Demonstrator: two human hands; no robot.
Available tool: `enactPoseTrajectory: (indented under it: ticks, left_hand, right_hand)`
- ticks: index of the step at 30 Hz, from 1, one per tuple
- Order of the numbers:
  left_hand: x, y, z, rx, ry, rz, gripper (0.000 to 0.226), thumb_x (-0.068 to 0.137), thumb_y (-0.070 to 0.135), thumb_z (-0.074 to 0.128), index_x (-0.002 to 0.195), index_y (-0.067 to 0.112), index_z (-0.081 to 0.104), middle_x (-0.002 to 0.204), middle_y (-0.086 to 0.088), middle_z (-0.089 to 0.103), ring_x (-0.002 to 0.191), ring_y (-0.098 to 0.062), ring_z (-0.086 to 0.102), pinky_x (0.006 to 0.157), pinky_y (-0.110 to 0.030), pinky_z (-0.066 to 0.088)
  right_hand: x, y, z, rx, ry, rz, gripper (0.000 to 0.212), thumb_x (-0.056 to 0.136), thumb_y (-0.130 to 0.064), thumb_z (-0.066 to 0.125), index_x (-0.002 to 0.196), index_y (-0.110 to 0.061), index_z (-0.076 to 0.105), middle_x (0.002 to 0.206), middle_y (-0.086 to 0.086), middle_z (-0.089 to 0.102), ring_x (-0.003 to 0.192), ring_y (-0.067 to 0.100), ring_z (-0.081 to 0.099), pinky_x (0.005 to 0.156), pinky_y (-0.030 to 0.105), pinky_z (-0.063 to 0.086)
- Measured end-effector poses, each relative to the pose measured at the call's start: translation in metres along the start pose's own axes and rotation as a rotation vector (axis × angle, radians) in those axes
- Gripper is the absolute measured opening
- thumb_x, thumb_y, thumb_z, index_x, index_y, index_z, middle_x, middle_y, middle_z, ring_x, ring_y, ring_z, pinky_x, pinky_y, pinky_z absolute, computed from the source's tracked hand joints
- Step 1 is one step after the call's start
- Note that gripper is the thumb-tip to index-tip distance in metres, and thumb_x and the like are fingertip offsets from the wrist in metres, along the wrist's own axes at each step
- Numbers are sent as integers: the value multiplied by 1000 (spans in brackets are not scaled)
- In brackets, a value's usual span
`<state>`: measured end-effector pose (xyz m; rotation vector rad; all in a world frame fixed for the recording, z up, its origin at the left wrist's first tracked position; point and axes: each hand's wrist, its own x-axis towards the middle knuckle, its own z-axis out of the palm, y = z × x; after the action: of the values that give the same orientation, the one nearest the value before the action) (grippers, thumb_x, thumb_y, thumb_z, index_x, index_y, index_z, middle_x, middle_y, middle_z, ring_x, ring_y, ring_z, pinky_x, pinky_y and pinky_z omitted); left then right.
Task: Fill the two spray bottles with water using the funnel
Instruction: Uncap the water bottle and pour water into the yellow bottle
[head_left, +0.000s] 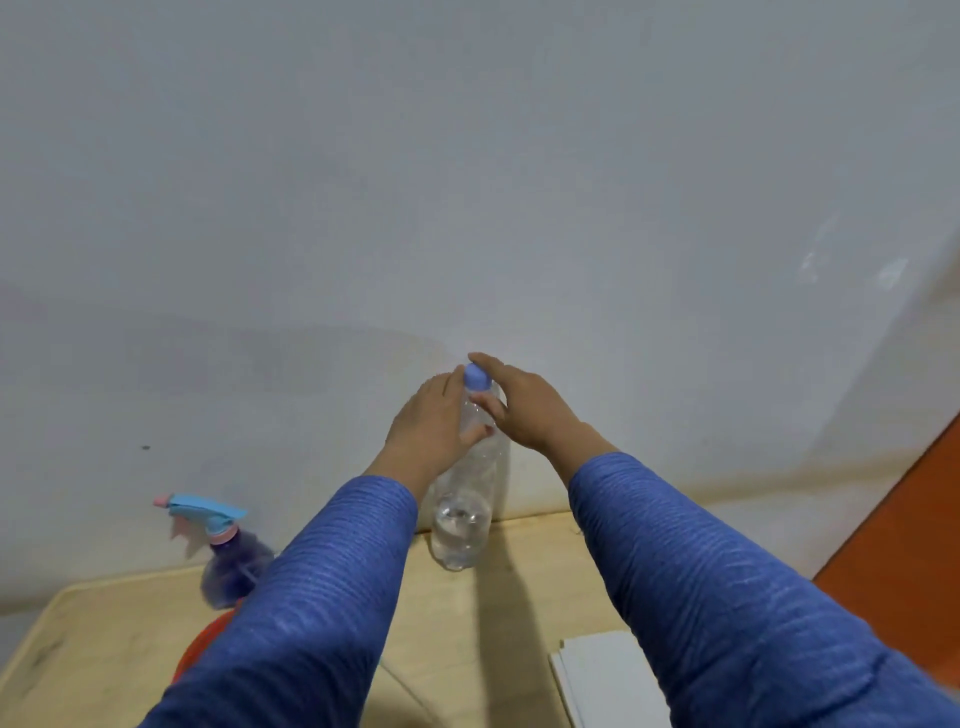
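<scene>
A tall clear water bottle (464, 514) with a blue cap (477, 376) stands upright on the wooden table (104, 654) near the wall; water fills only its lower part. My left hand (428, 426) is wrapped around the bottle's upper body. My right hand (524, 402) reaches over the top, fingers spread around the cap and neck. A purple spray bottle (234, 566) with a light-blue trigger head (205, 512) stands at the left. An orange-red object (208, 644), possibly the funnel, shows partly under my left sleeve. A second spray bottle is not in sight.
A white wall (467, 182) rises right behind the table's far edge. A white flat object (608, 675) lies on the table at the lower right. An orange surface (904, 545) borders the right side.
</scene>
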<state>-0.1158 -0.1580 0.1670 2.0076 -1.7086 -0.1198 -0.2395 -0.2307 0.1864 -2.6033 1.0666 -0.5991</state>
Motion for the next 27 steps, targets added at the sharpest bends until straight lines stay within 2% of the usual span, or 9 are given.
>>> enactPoseTrajectory:
  ticks: [3,7,14,20,27]
  left_hand:
    - [-8,-2,8,-157,8,-8,81,82,44,64,147,30,18,135,1,48,121,-20,48,94,-30,42]
    - [-22,1,13,-258,5,-3,88,77,32,74,146,27,20,136,-1,47,122,-18,46,93,-23,34]
    - [-63,12,17,-304,37,58,93,77,32,75,150,24,17,146,1,39,132,-17,38,108,-30,34]
    - [-119,26,8,-372,33,77,90,77,31,75,149,20,21,147,-1,40,134,-18,38,105,-25,32]
    - [-174,36,5,-432,-21,148,89,77,25,75,148,18,21,149,-2,36,136,-18,34,105,-20,27]
  right_hand:
    - [-6,3,8,118,60,-26,47,95,-31,50,140,-24,37,127,7,60,111,28,58,92,34,45]
    - [-22,-4,12,217,132,-57,41,95,-23,51,135,-17,42,117,9,63,100,27,59,81,27,41]
    - [-75,-22,3,221,226,-10,40,94,-21,52,133,-16,45,115,7,64,96,26,59,79,24,39]
    - [-130,-56,-4,205,260,40,38,94,-20,52,132,-15,46,116,6,64,99,26,60,85,28,44]
    - [-189,-78,-1,177,302,138,37,94,-19,53,131,-15,47,113,7,65,96,26,61,83,25,43]
